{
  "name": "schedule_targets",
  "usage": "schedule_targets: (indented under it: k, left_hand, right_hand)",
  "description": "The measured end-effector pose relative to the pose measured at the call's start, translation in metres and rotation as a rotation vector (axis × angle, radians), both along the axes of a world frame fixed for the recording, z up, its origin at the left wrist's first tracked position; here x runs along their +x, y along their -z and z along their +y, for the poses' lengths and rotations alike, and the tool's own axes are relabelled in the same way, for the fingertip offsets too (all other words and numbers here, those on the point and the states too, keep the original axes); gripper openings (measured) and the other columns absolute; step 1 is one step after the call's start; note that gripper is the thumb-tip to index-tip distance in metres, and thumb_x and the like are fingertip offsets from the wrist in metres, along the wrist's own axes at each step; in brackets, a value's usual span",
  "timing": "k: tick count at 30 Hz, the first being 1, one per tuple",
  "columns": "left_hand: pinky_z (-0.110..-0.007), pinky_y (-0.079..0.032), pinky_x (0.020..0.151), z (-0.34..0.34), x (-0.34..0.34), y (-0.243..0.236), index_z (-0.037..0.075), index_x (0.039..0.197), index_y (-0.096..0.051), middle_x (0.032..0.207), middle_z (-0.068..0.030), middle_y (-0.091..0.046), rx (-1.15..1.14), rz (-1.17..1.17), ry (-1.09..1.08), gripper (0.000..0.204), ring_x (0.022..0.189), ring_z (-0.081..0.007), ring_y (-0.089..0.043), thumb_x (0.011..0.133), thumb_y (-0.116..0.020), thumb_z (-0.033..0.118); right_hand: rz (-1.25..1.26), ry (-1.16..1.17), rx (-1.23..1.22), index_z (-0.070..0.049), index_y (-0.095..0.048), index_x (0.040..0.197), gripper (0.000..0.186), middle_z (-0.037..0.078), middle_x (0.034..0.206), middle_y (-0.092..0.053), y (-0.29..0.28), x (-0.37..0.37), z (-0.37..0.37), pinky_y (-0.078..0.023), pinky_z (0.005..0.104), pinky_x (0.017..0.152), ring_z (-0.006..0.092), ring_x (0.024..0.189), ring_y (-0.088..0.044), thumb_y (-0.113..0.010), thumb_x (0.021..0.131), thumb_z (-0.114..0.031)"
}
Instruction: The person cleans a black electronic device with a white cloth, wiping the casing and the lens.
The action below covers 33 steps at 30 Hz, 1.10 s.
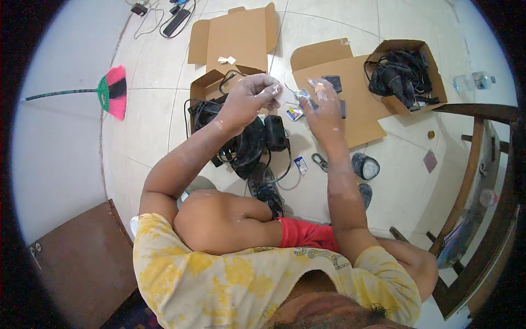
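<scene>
My left hand (253, 98), smeared with white, is raised over the open cardboard box (204, 85) with black bags and cables. Its thumb and fingertips are pinched together; what they hold, if anything, is too small to tell. Level with it, my right hand (327, 115), also whitened, has thumb and fingers closed on a small blue-and-white packet (303, 96). Just below, a similar small packet (294, 113) is seen, and another packet (301, 165) lies on the tiles. Two dark phone-like devices (332, 83) lie on cardboard beside my right hand.
A black power adapter (276, 132) hangs over the box's near side. Right of it lie a carabiner (320, 161) and a second box (438, 90) full of black gear. A plastic bottle (472, 81), wooden furniture (470, 164) and a pink broom (114, 92) stand farther out.
</scene>
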<state>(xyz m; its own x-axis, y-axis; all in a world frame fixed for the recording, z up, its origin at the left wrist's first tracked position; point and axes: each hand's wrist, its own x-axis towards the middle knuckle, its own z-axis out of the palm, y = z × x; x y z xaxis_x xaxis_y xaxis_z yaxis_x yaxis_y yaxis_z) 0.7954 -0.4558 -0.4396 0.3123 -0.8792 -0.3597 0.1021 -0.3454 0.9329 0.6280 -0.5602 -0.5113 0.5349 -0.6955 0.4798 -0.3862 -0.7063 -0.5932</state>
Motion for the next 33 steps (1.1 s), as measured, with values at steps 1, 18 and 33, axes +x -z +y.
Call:
schedule_targets:
  k: [1,18,33]
  left_hand:
    - [-0.024,-0.051,0.067,-0.002,0.000,0.000,-0.001,0.094,-0.064,0.085,-0.0043,-0.068,-0.036,-0.061,-0.030,0.017,0.075,-0.0092,-0.064,0.093,-0.066,0.015]
    - [-0.027,-0.056,0.077,0.006,-0.017,-0.030,0.000,0.102,-0.063,0.095,-0.0081,-0.068,-0.213,-0.200,-0.105,0.020,0.090,-0.0130,-0.067,0.085,-0.072,0.003]
    - [-0.028,-0.055,0.080,0.008,-0.017,-0.027,0.001,0.109,-0.054,0.091,-0.0061,-0.065,-0.310,-0.098,-0.079,0.027,0.089,-0.0129,-0.066,0.087,-0.069,0.000]
  right_hand:
    - [0.000,0.003,-0.002,0.002,-0.065,0.100,0.023,0.018,0.098,-0.065,0.002,-0.001,0.001,-0.050,0.0414,0.084,0.0356,0.092,-0.063,-0.068,0.087,-0.017]
    - [-0.454,-0.225,0.245,0.001,-0.068,0.099,0.027,0.014,0.102,-0.067,-0.040,0.004,0.022,-0.051,0.0356,0.083,0.0260,0.092,-0.065,-0.077,0.081,-0.016]
    - [-0.618,-0.231,0.537,-0.001,-0.071,0.091,0.011,0.010,0.087,-0.069,-0.053,0.004,0.032,-0.051,0.0316,0.074,0.0196,0.081,-0.065,-0.075,0.082,-0.006]
